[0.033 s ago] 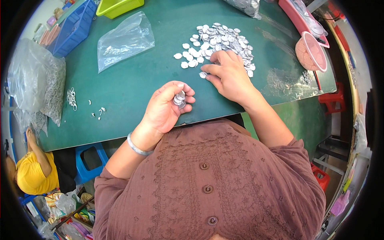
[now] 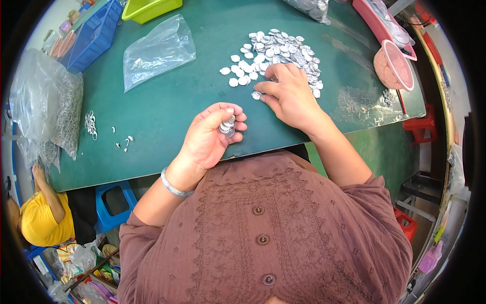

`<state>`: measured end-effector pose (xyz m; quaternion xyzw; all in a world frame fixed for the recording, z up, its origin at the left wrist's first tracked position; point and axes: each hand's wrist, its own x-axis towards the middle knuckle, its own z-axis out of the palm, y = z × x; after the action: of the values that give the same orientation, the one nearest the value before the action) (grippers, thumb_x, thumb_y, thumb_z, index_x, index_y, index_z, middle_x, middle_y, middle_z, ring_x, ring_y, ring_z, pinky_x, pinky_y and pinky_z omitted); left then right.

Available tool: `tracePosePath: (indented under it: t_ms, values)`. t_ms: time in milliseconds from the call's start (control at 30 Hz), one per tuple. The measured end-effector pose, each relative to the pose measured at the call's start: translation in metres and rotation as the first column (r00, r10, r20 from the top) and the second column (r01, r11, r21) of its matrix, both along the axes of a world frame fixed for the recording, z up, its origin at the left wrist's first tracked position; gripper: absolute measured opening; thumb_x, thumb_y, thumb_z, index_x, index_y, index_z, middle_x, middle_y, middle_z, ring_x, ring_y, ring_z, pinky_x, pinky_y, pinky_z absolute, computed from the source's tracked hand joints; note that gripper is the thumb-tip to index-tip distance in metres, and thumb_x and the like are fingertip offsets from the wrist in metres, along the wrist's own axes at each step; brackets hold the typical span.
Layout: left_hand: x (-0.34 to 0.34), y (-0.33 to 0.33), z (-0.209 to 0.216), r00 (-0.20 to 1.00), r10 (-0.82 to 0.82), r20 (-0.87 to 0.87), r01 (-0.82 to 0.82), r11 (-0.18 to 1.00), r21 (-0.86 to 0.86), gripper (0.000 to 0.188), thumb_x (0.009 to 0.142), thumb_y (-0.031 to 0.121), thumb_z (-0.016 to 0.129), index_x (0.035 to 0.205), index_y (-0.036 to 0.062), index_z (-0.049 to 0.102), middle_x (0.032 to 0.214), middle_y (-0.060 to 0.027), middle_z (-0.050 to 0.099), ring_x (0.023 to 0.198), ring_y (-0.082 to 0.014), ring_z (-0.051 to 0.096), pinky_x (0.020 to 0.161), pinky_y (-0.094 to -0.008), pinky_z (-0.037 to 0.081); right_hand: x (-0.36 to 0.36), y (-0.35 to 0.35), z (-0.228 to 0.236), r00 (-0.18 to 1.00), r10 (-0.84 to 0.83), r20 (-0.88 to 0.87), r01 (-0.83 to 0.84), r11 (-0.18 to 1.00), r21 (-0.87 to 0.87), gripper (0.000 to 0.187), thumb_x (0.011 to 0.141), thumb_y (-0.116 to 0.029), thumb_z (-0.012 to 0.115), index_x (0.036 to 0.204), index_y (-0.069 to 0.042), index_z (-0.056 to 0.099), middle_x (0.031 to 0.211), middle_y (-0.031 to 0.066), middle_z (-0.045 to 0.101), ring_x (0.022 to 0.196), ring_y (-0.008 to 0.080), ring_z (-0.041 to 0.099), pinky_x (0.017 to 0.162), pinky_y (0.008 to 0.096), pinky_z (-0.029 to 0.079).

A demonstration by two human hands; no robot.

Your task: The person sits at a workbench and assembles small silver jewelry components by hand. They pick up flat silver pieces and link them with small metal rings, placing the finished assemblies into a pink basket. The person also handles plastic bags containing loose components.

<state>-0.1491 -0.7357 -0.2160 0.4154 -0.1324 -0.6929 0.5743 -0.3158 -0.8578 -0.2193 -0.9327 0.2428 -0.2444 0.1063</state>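
My left hand (image 2: 206, 136) is raised near the table's front edge, palm up, its fingers curled around several silver discs (image 2: 227, 127). The thumb lies over the top of them. At the near side of a pile of silver round discs (image 2: 283, 48), my right hand (image 2: 291, 93) rests with bent fingers. Its thumb and index fingertip meet at a single disc (image 2: 256, 95) on the green table (image 2: 167, 121). The other right fingertips reach the edge of the pile, partly hidden by the hand.
A clear plastic bag (image 2: 159, 53) lies at the far left-centre. Bulging bags of rings (image 2: 68, 111) stand at the left, near small loose rings (image 2: 90, 124). Blue (image 2: 93, 38) and yellow-green (image 2: 149, 9) baskets are beyond; a pink basket (image 2: 394, 66) sits right. A person in yellow (image 2: 45, 220) is lower left.
My left thumb has shifted slightly down over the discs in that hand. The right hand is almost unmoved.
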Motion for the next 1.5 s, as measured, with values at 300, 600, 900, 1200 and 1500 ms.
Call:
tracePosePath:
  t_ms: [300,600,900,1200,1500]
  values:
    - [-0.001,0.0,0.002,0.999,0.003,0.043,-0.003,1.0,0.016,0.012,0.084,0.007,0.048,0.092,0.0011,0.054,0.082,-0.0075,0.058,0.07,-0.0144,0.056,0.057,-0.0244,0.046,0.005,-0.005,0.007,0.995,0.082,-0.063,-0.083,0.997,-0.004,0.018,0.068,-0.01,0.065,0.086,-0.009,0.063,0.106,0.0057,0.05,0.099,0.026,0.043,0.084,0.0385,0.034]
    - [-0.008,-0.001,0.006,0.99,0.012,0.144,-0.017,0.999,0.036,0.019,0.087,0.02,0.054,0.093,0.0016,0.055,0.07,-0.0018,0.052,0.059,-0.0084,0.047,0.049,-0.0193,0.038,0.007,0.004,0.014,0.989,0.118,0.091,-0.142,0.928,0.346,0.012,0.071,-0.005,0.063,0.082,-0.006,0.058,0.08,0.0045,0.057,0.083,0.0233,0.052,0.078,0.0338,0.038]
    - [-0.013,0.0,0.012,0.999,0.006,0.038,-0.008,0.999,0.039,0.011,0.085,0.014,0.057,0.087,0.0039,0.057,0.063,0.0012,0.048,0.053,-0.0061,0.042,0.044,-0.0178,0.032,0.008,0.025,0.015,0.87,0.193,0.454,-0.302,0.936,0.181,0.038,0.066,0.001,0.066,0.102,-0.006,0.056,0.081,0.0039,0.058,0.08,0.0229,0.052,0.067,0.0308,0.044]
    - [-0.023,0.006,0.004,0.963,0.094,0.254,-0.074,0.994,-0.086,0.014,0.082,0.012,0.061,0.093,0.0029,0.062,0.064,0.0022,0.052,0.052,-0.0042,0.042,0.045,-0.0178,0.033,-0.003,0.031,0.004,0.851,0.033,0.525,-0.332,0.808,0.487,0.012,0.072,-0.001,0.064,0.083,-0.003,0.061,0.082,0.0067,0.058,0.073,0.0175,0.055,0.064,0.0268,0.044]
    - [-0.027,0.01,0.004,0.958,0.096,0.271,-0.074,0.993,-0.091,0.016,0.082,0.011,0.062,0.095,0.0026,0.063,0.064,0.0032,0.051,0.053,-0.0035,0.041,0.045,-0.017,0.032,-0.004,0.036,0.001,0.835,-0.017,0.55,-0.334,0.779,0.531,0.008,0.073,0.0,0.062,0.08,-0.002,0.06,0.08,0.0048,0.058,0.072,0.0131,0.054,0.06,0.0243,0.042]
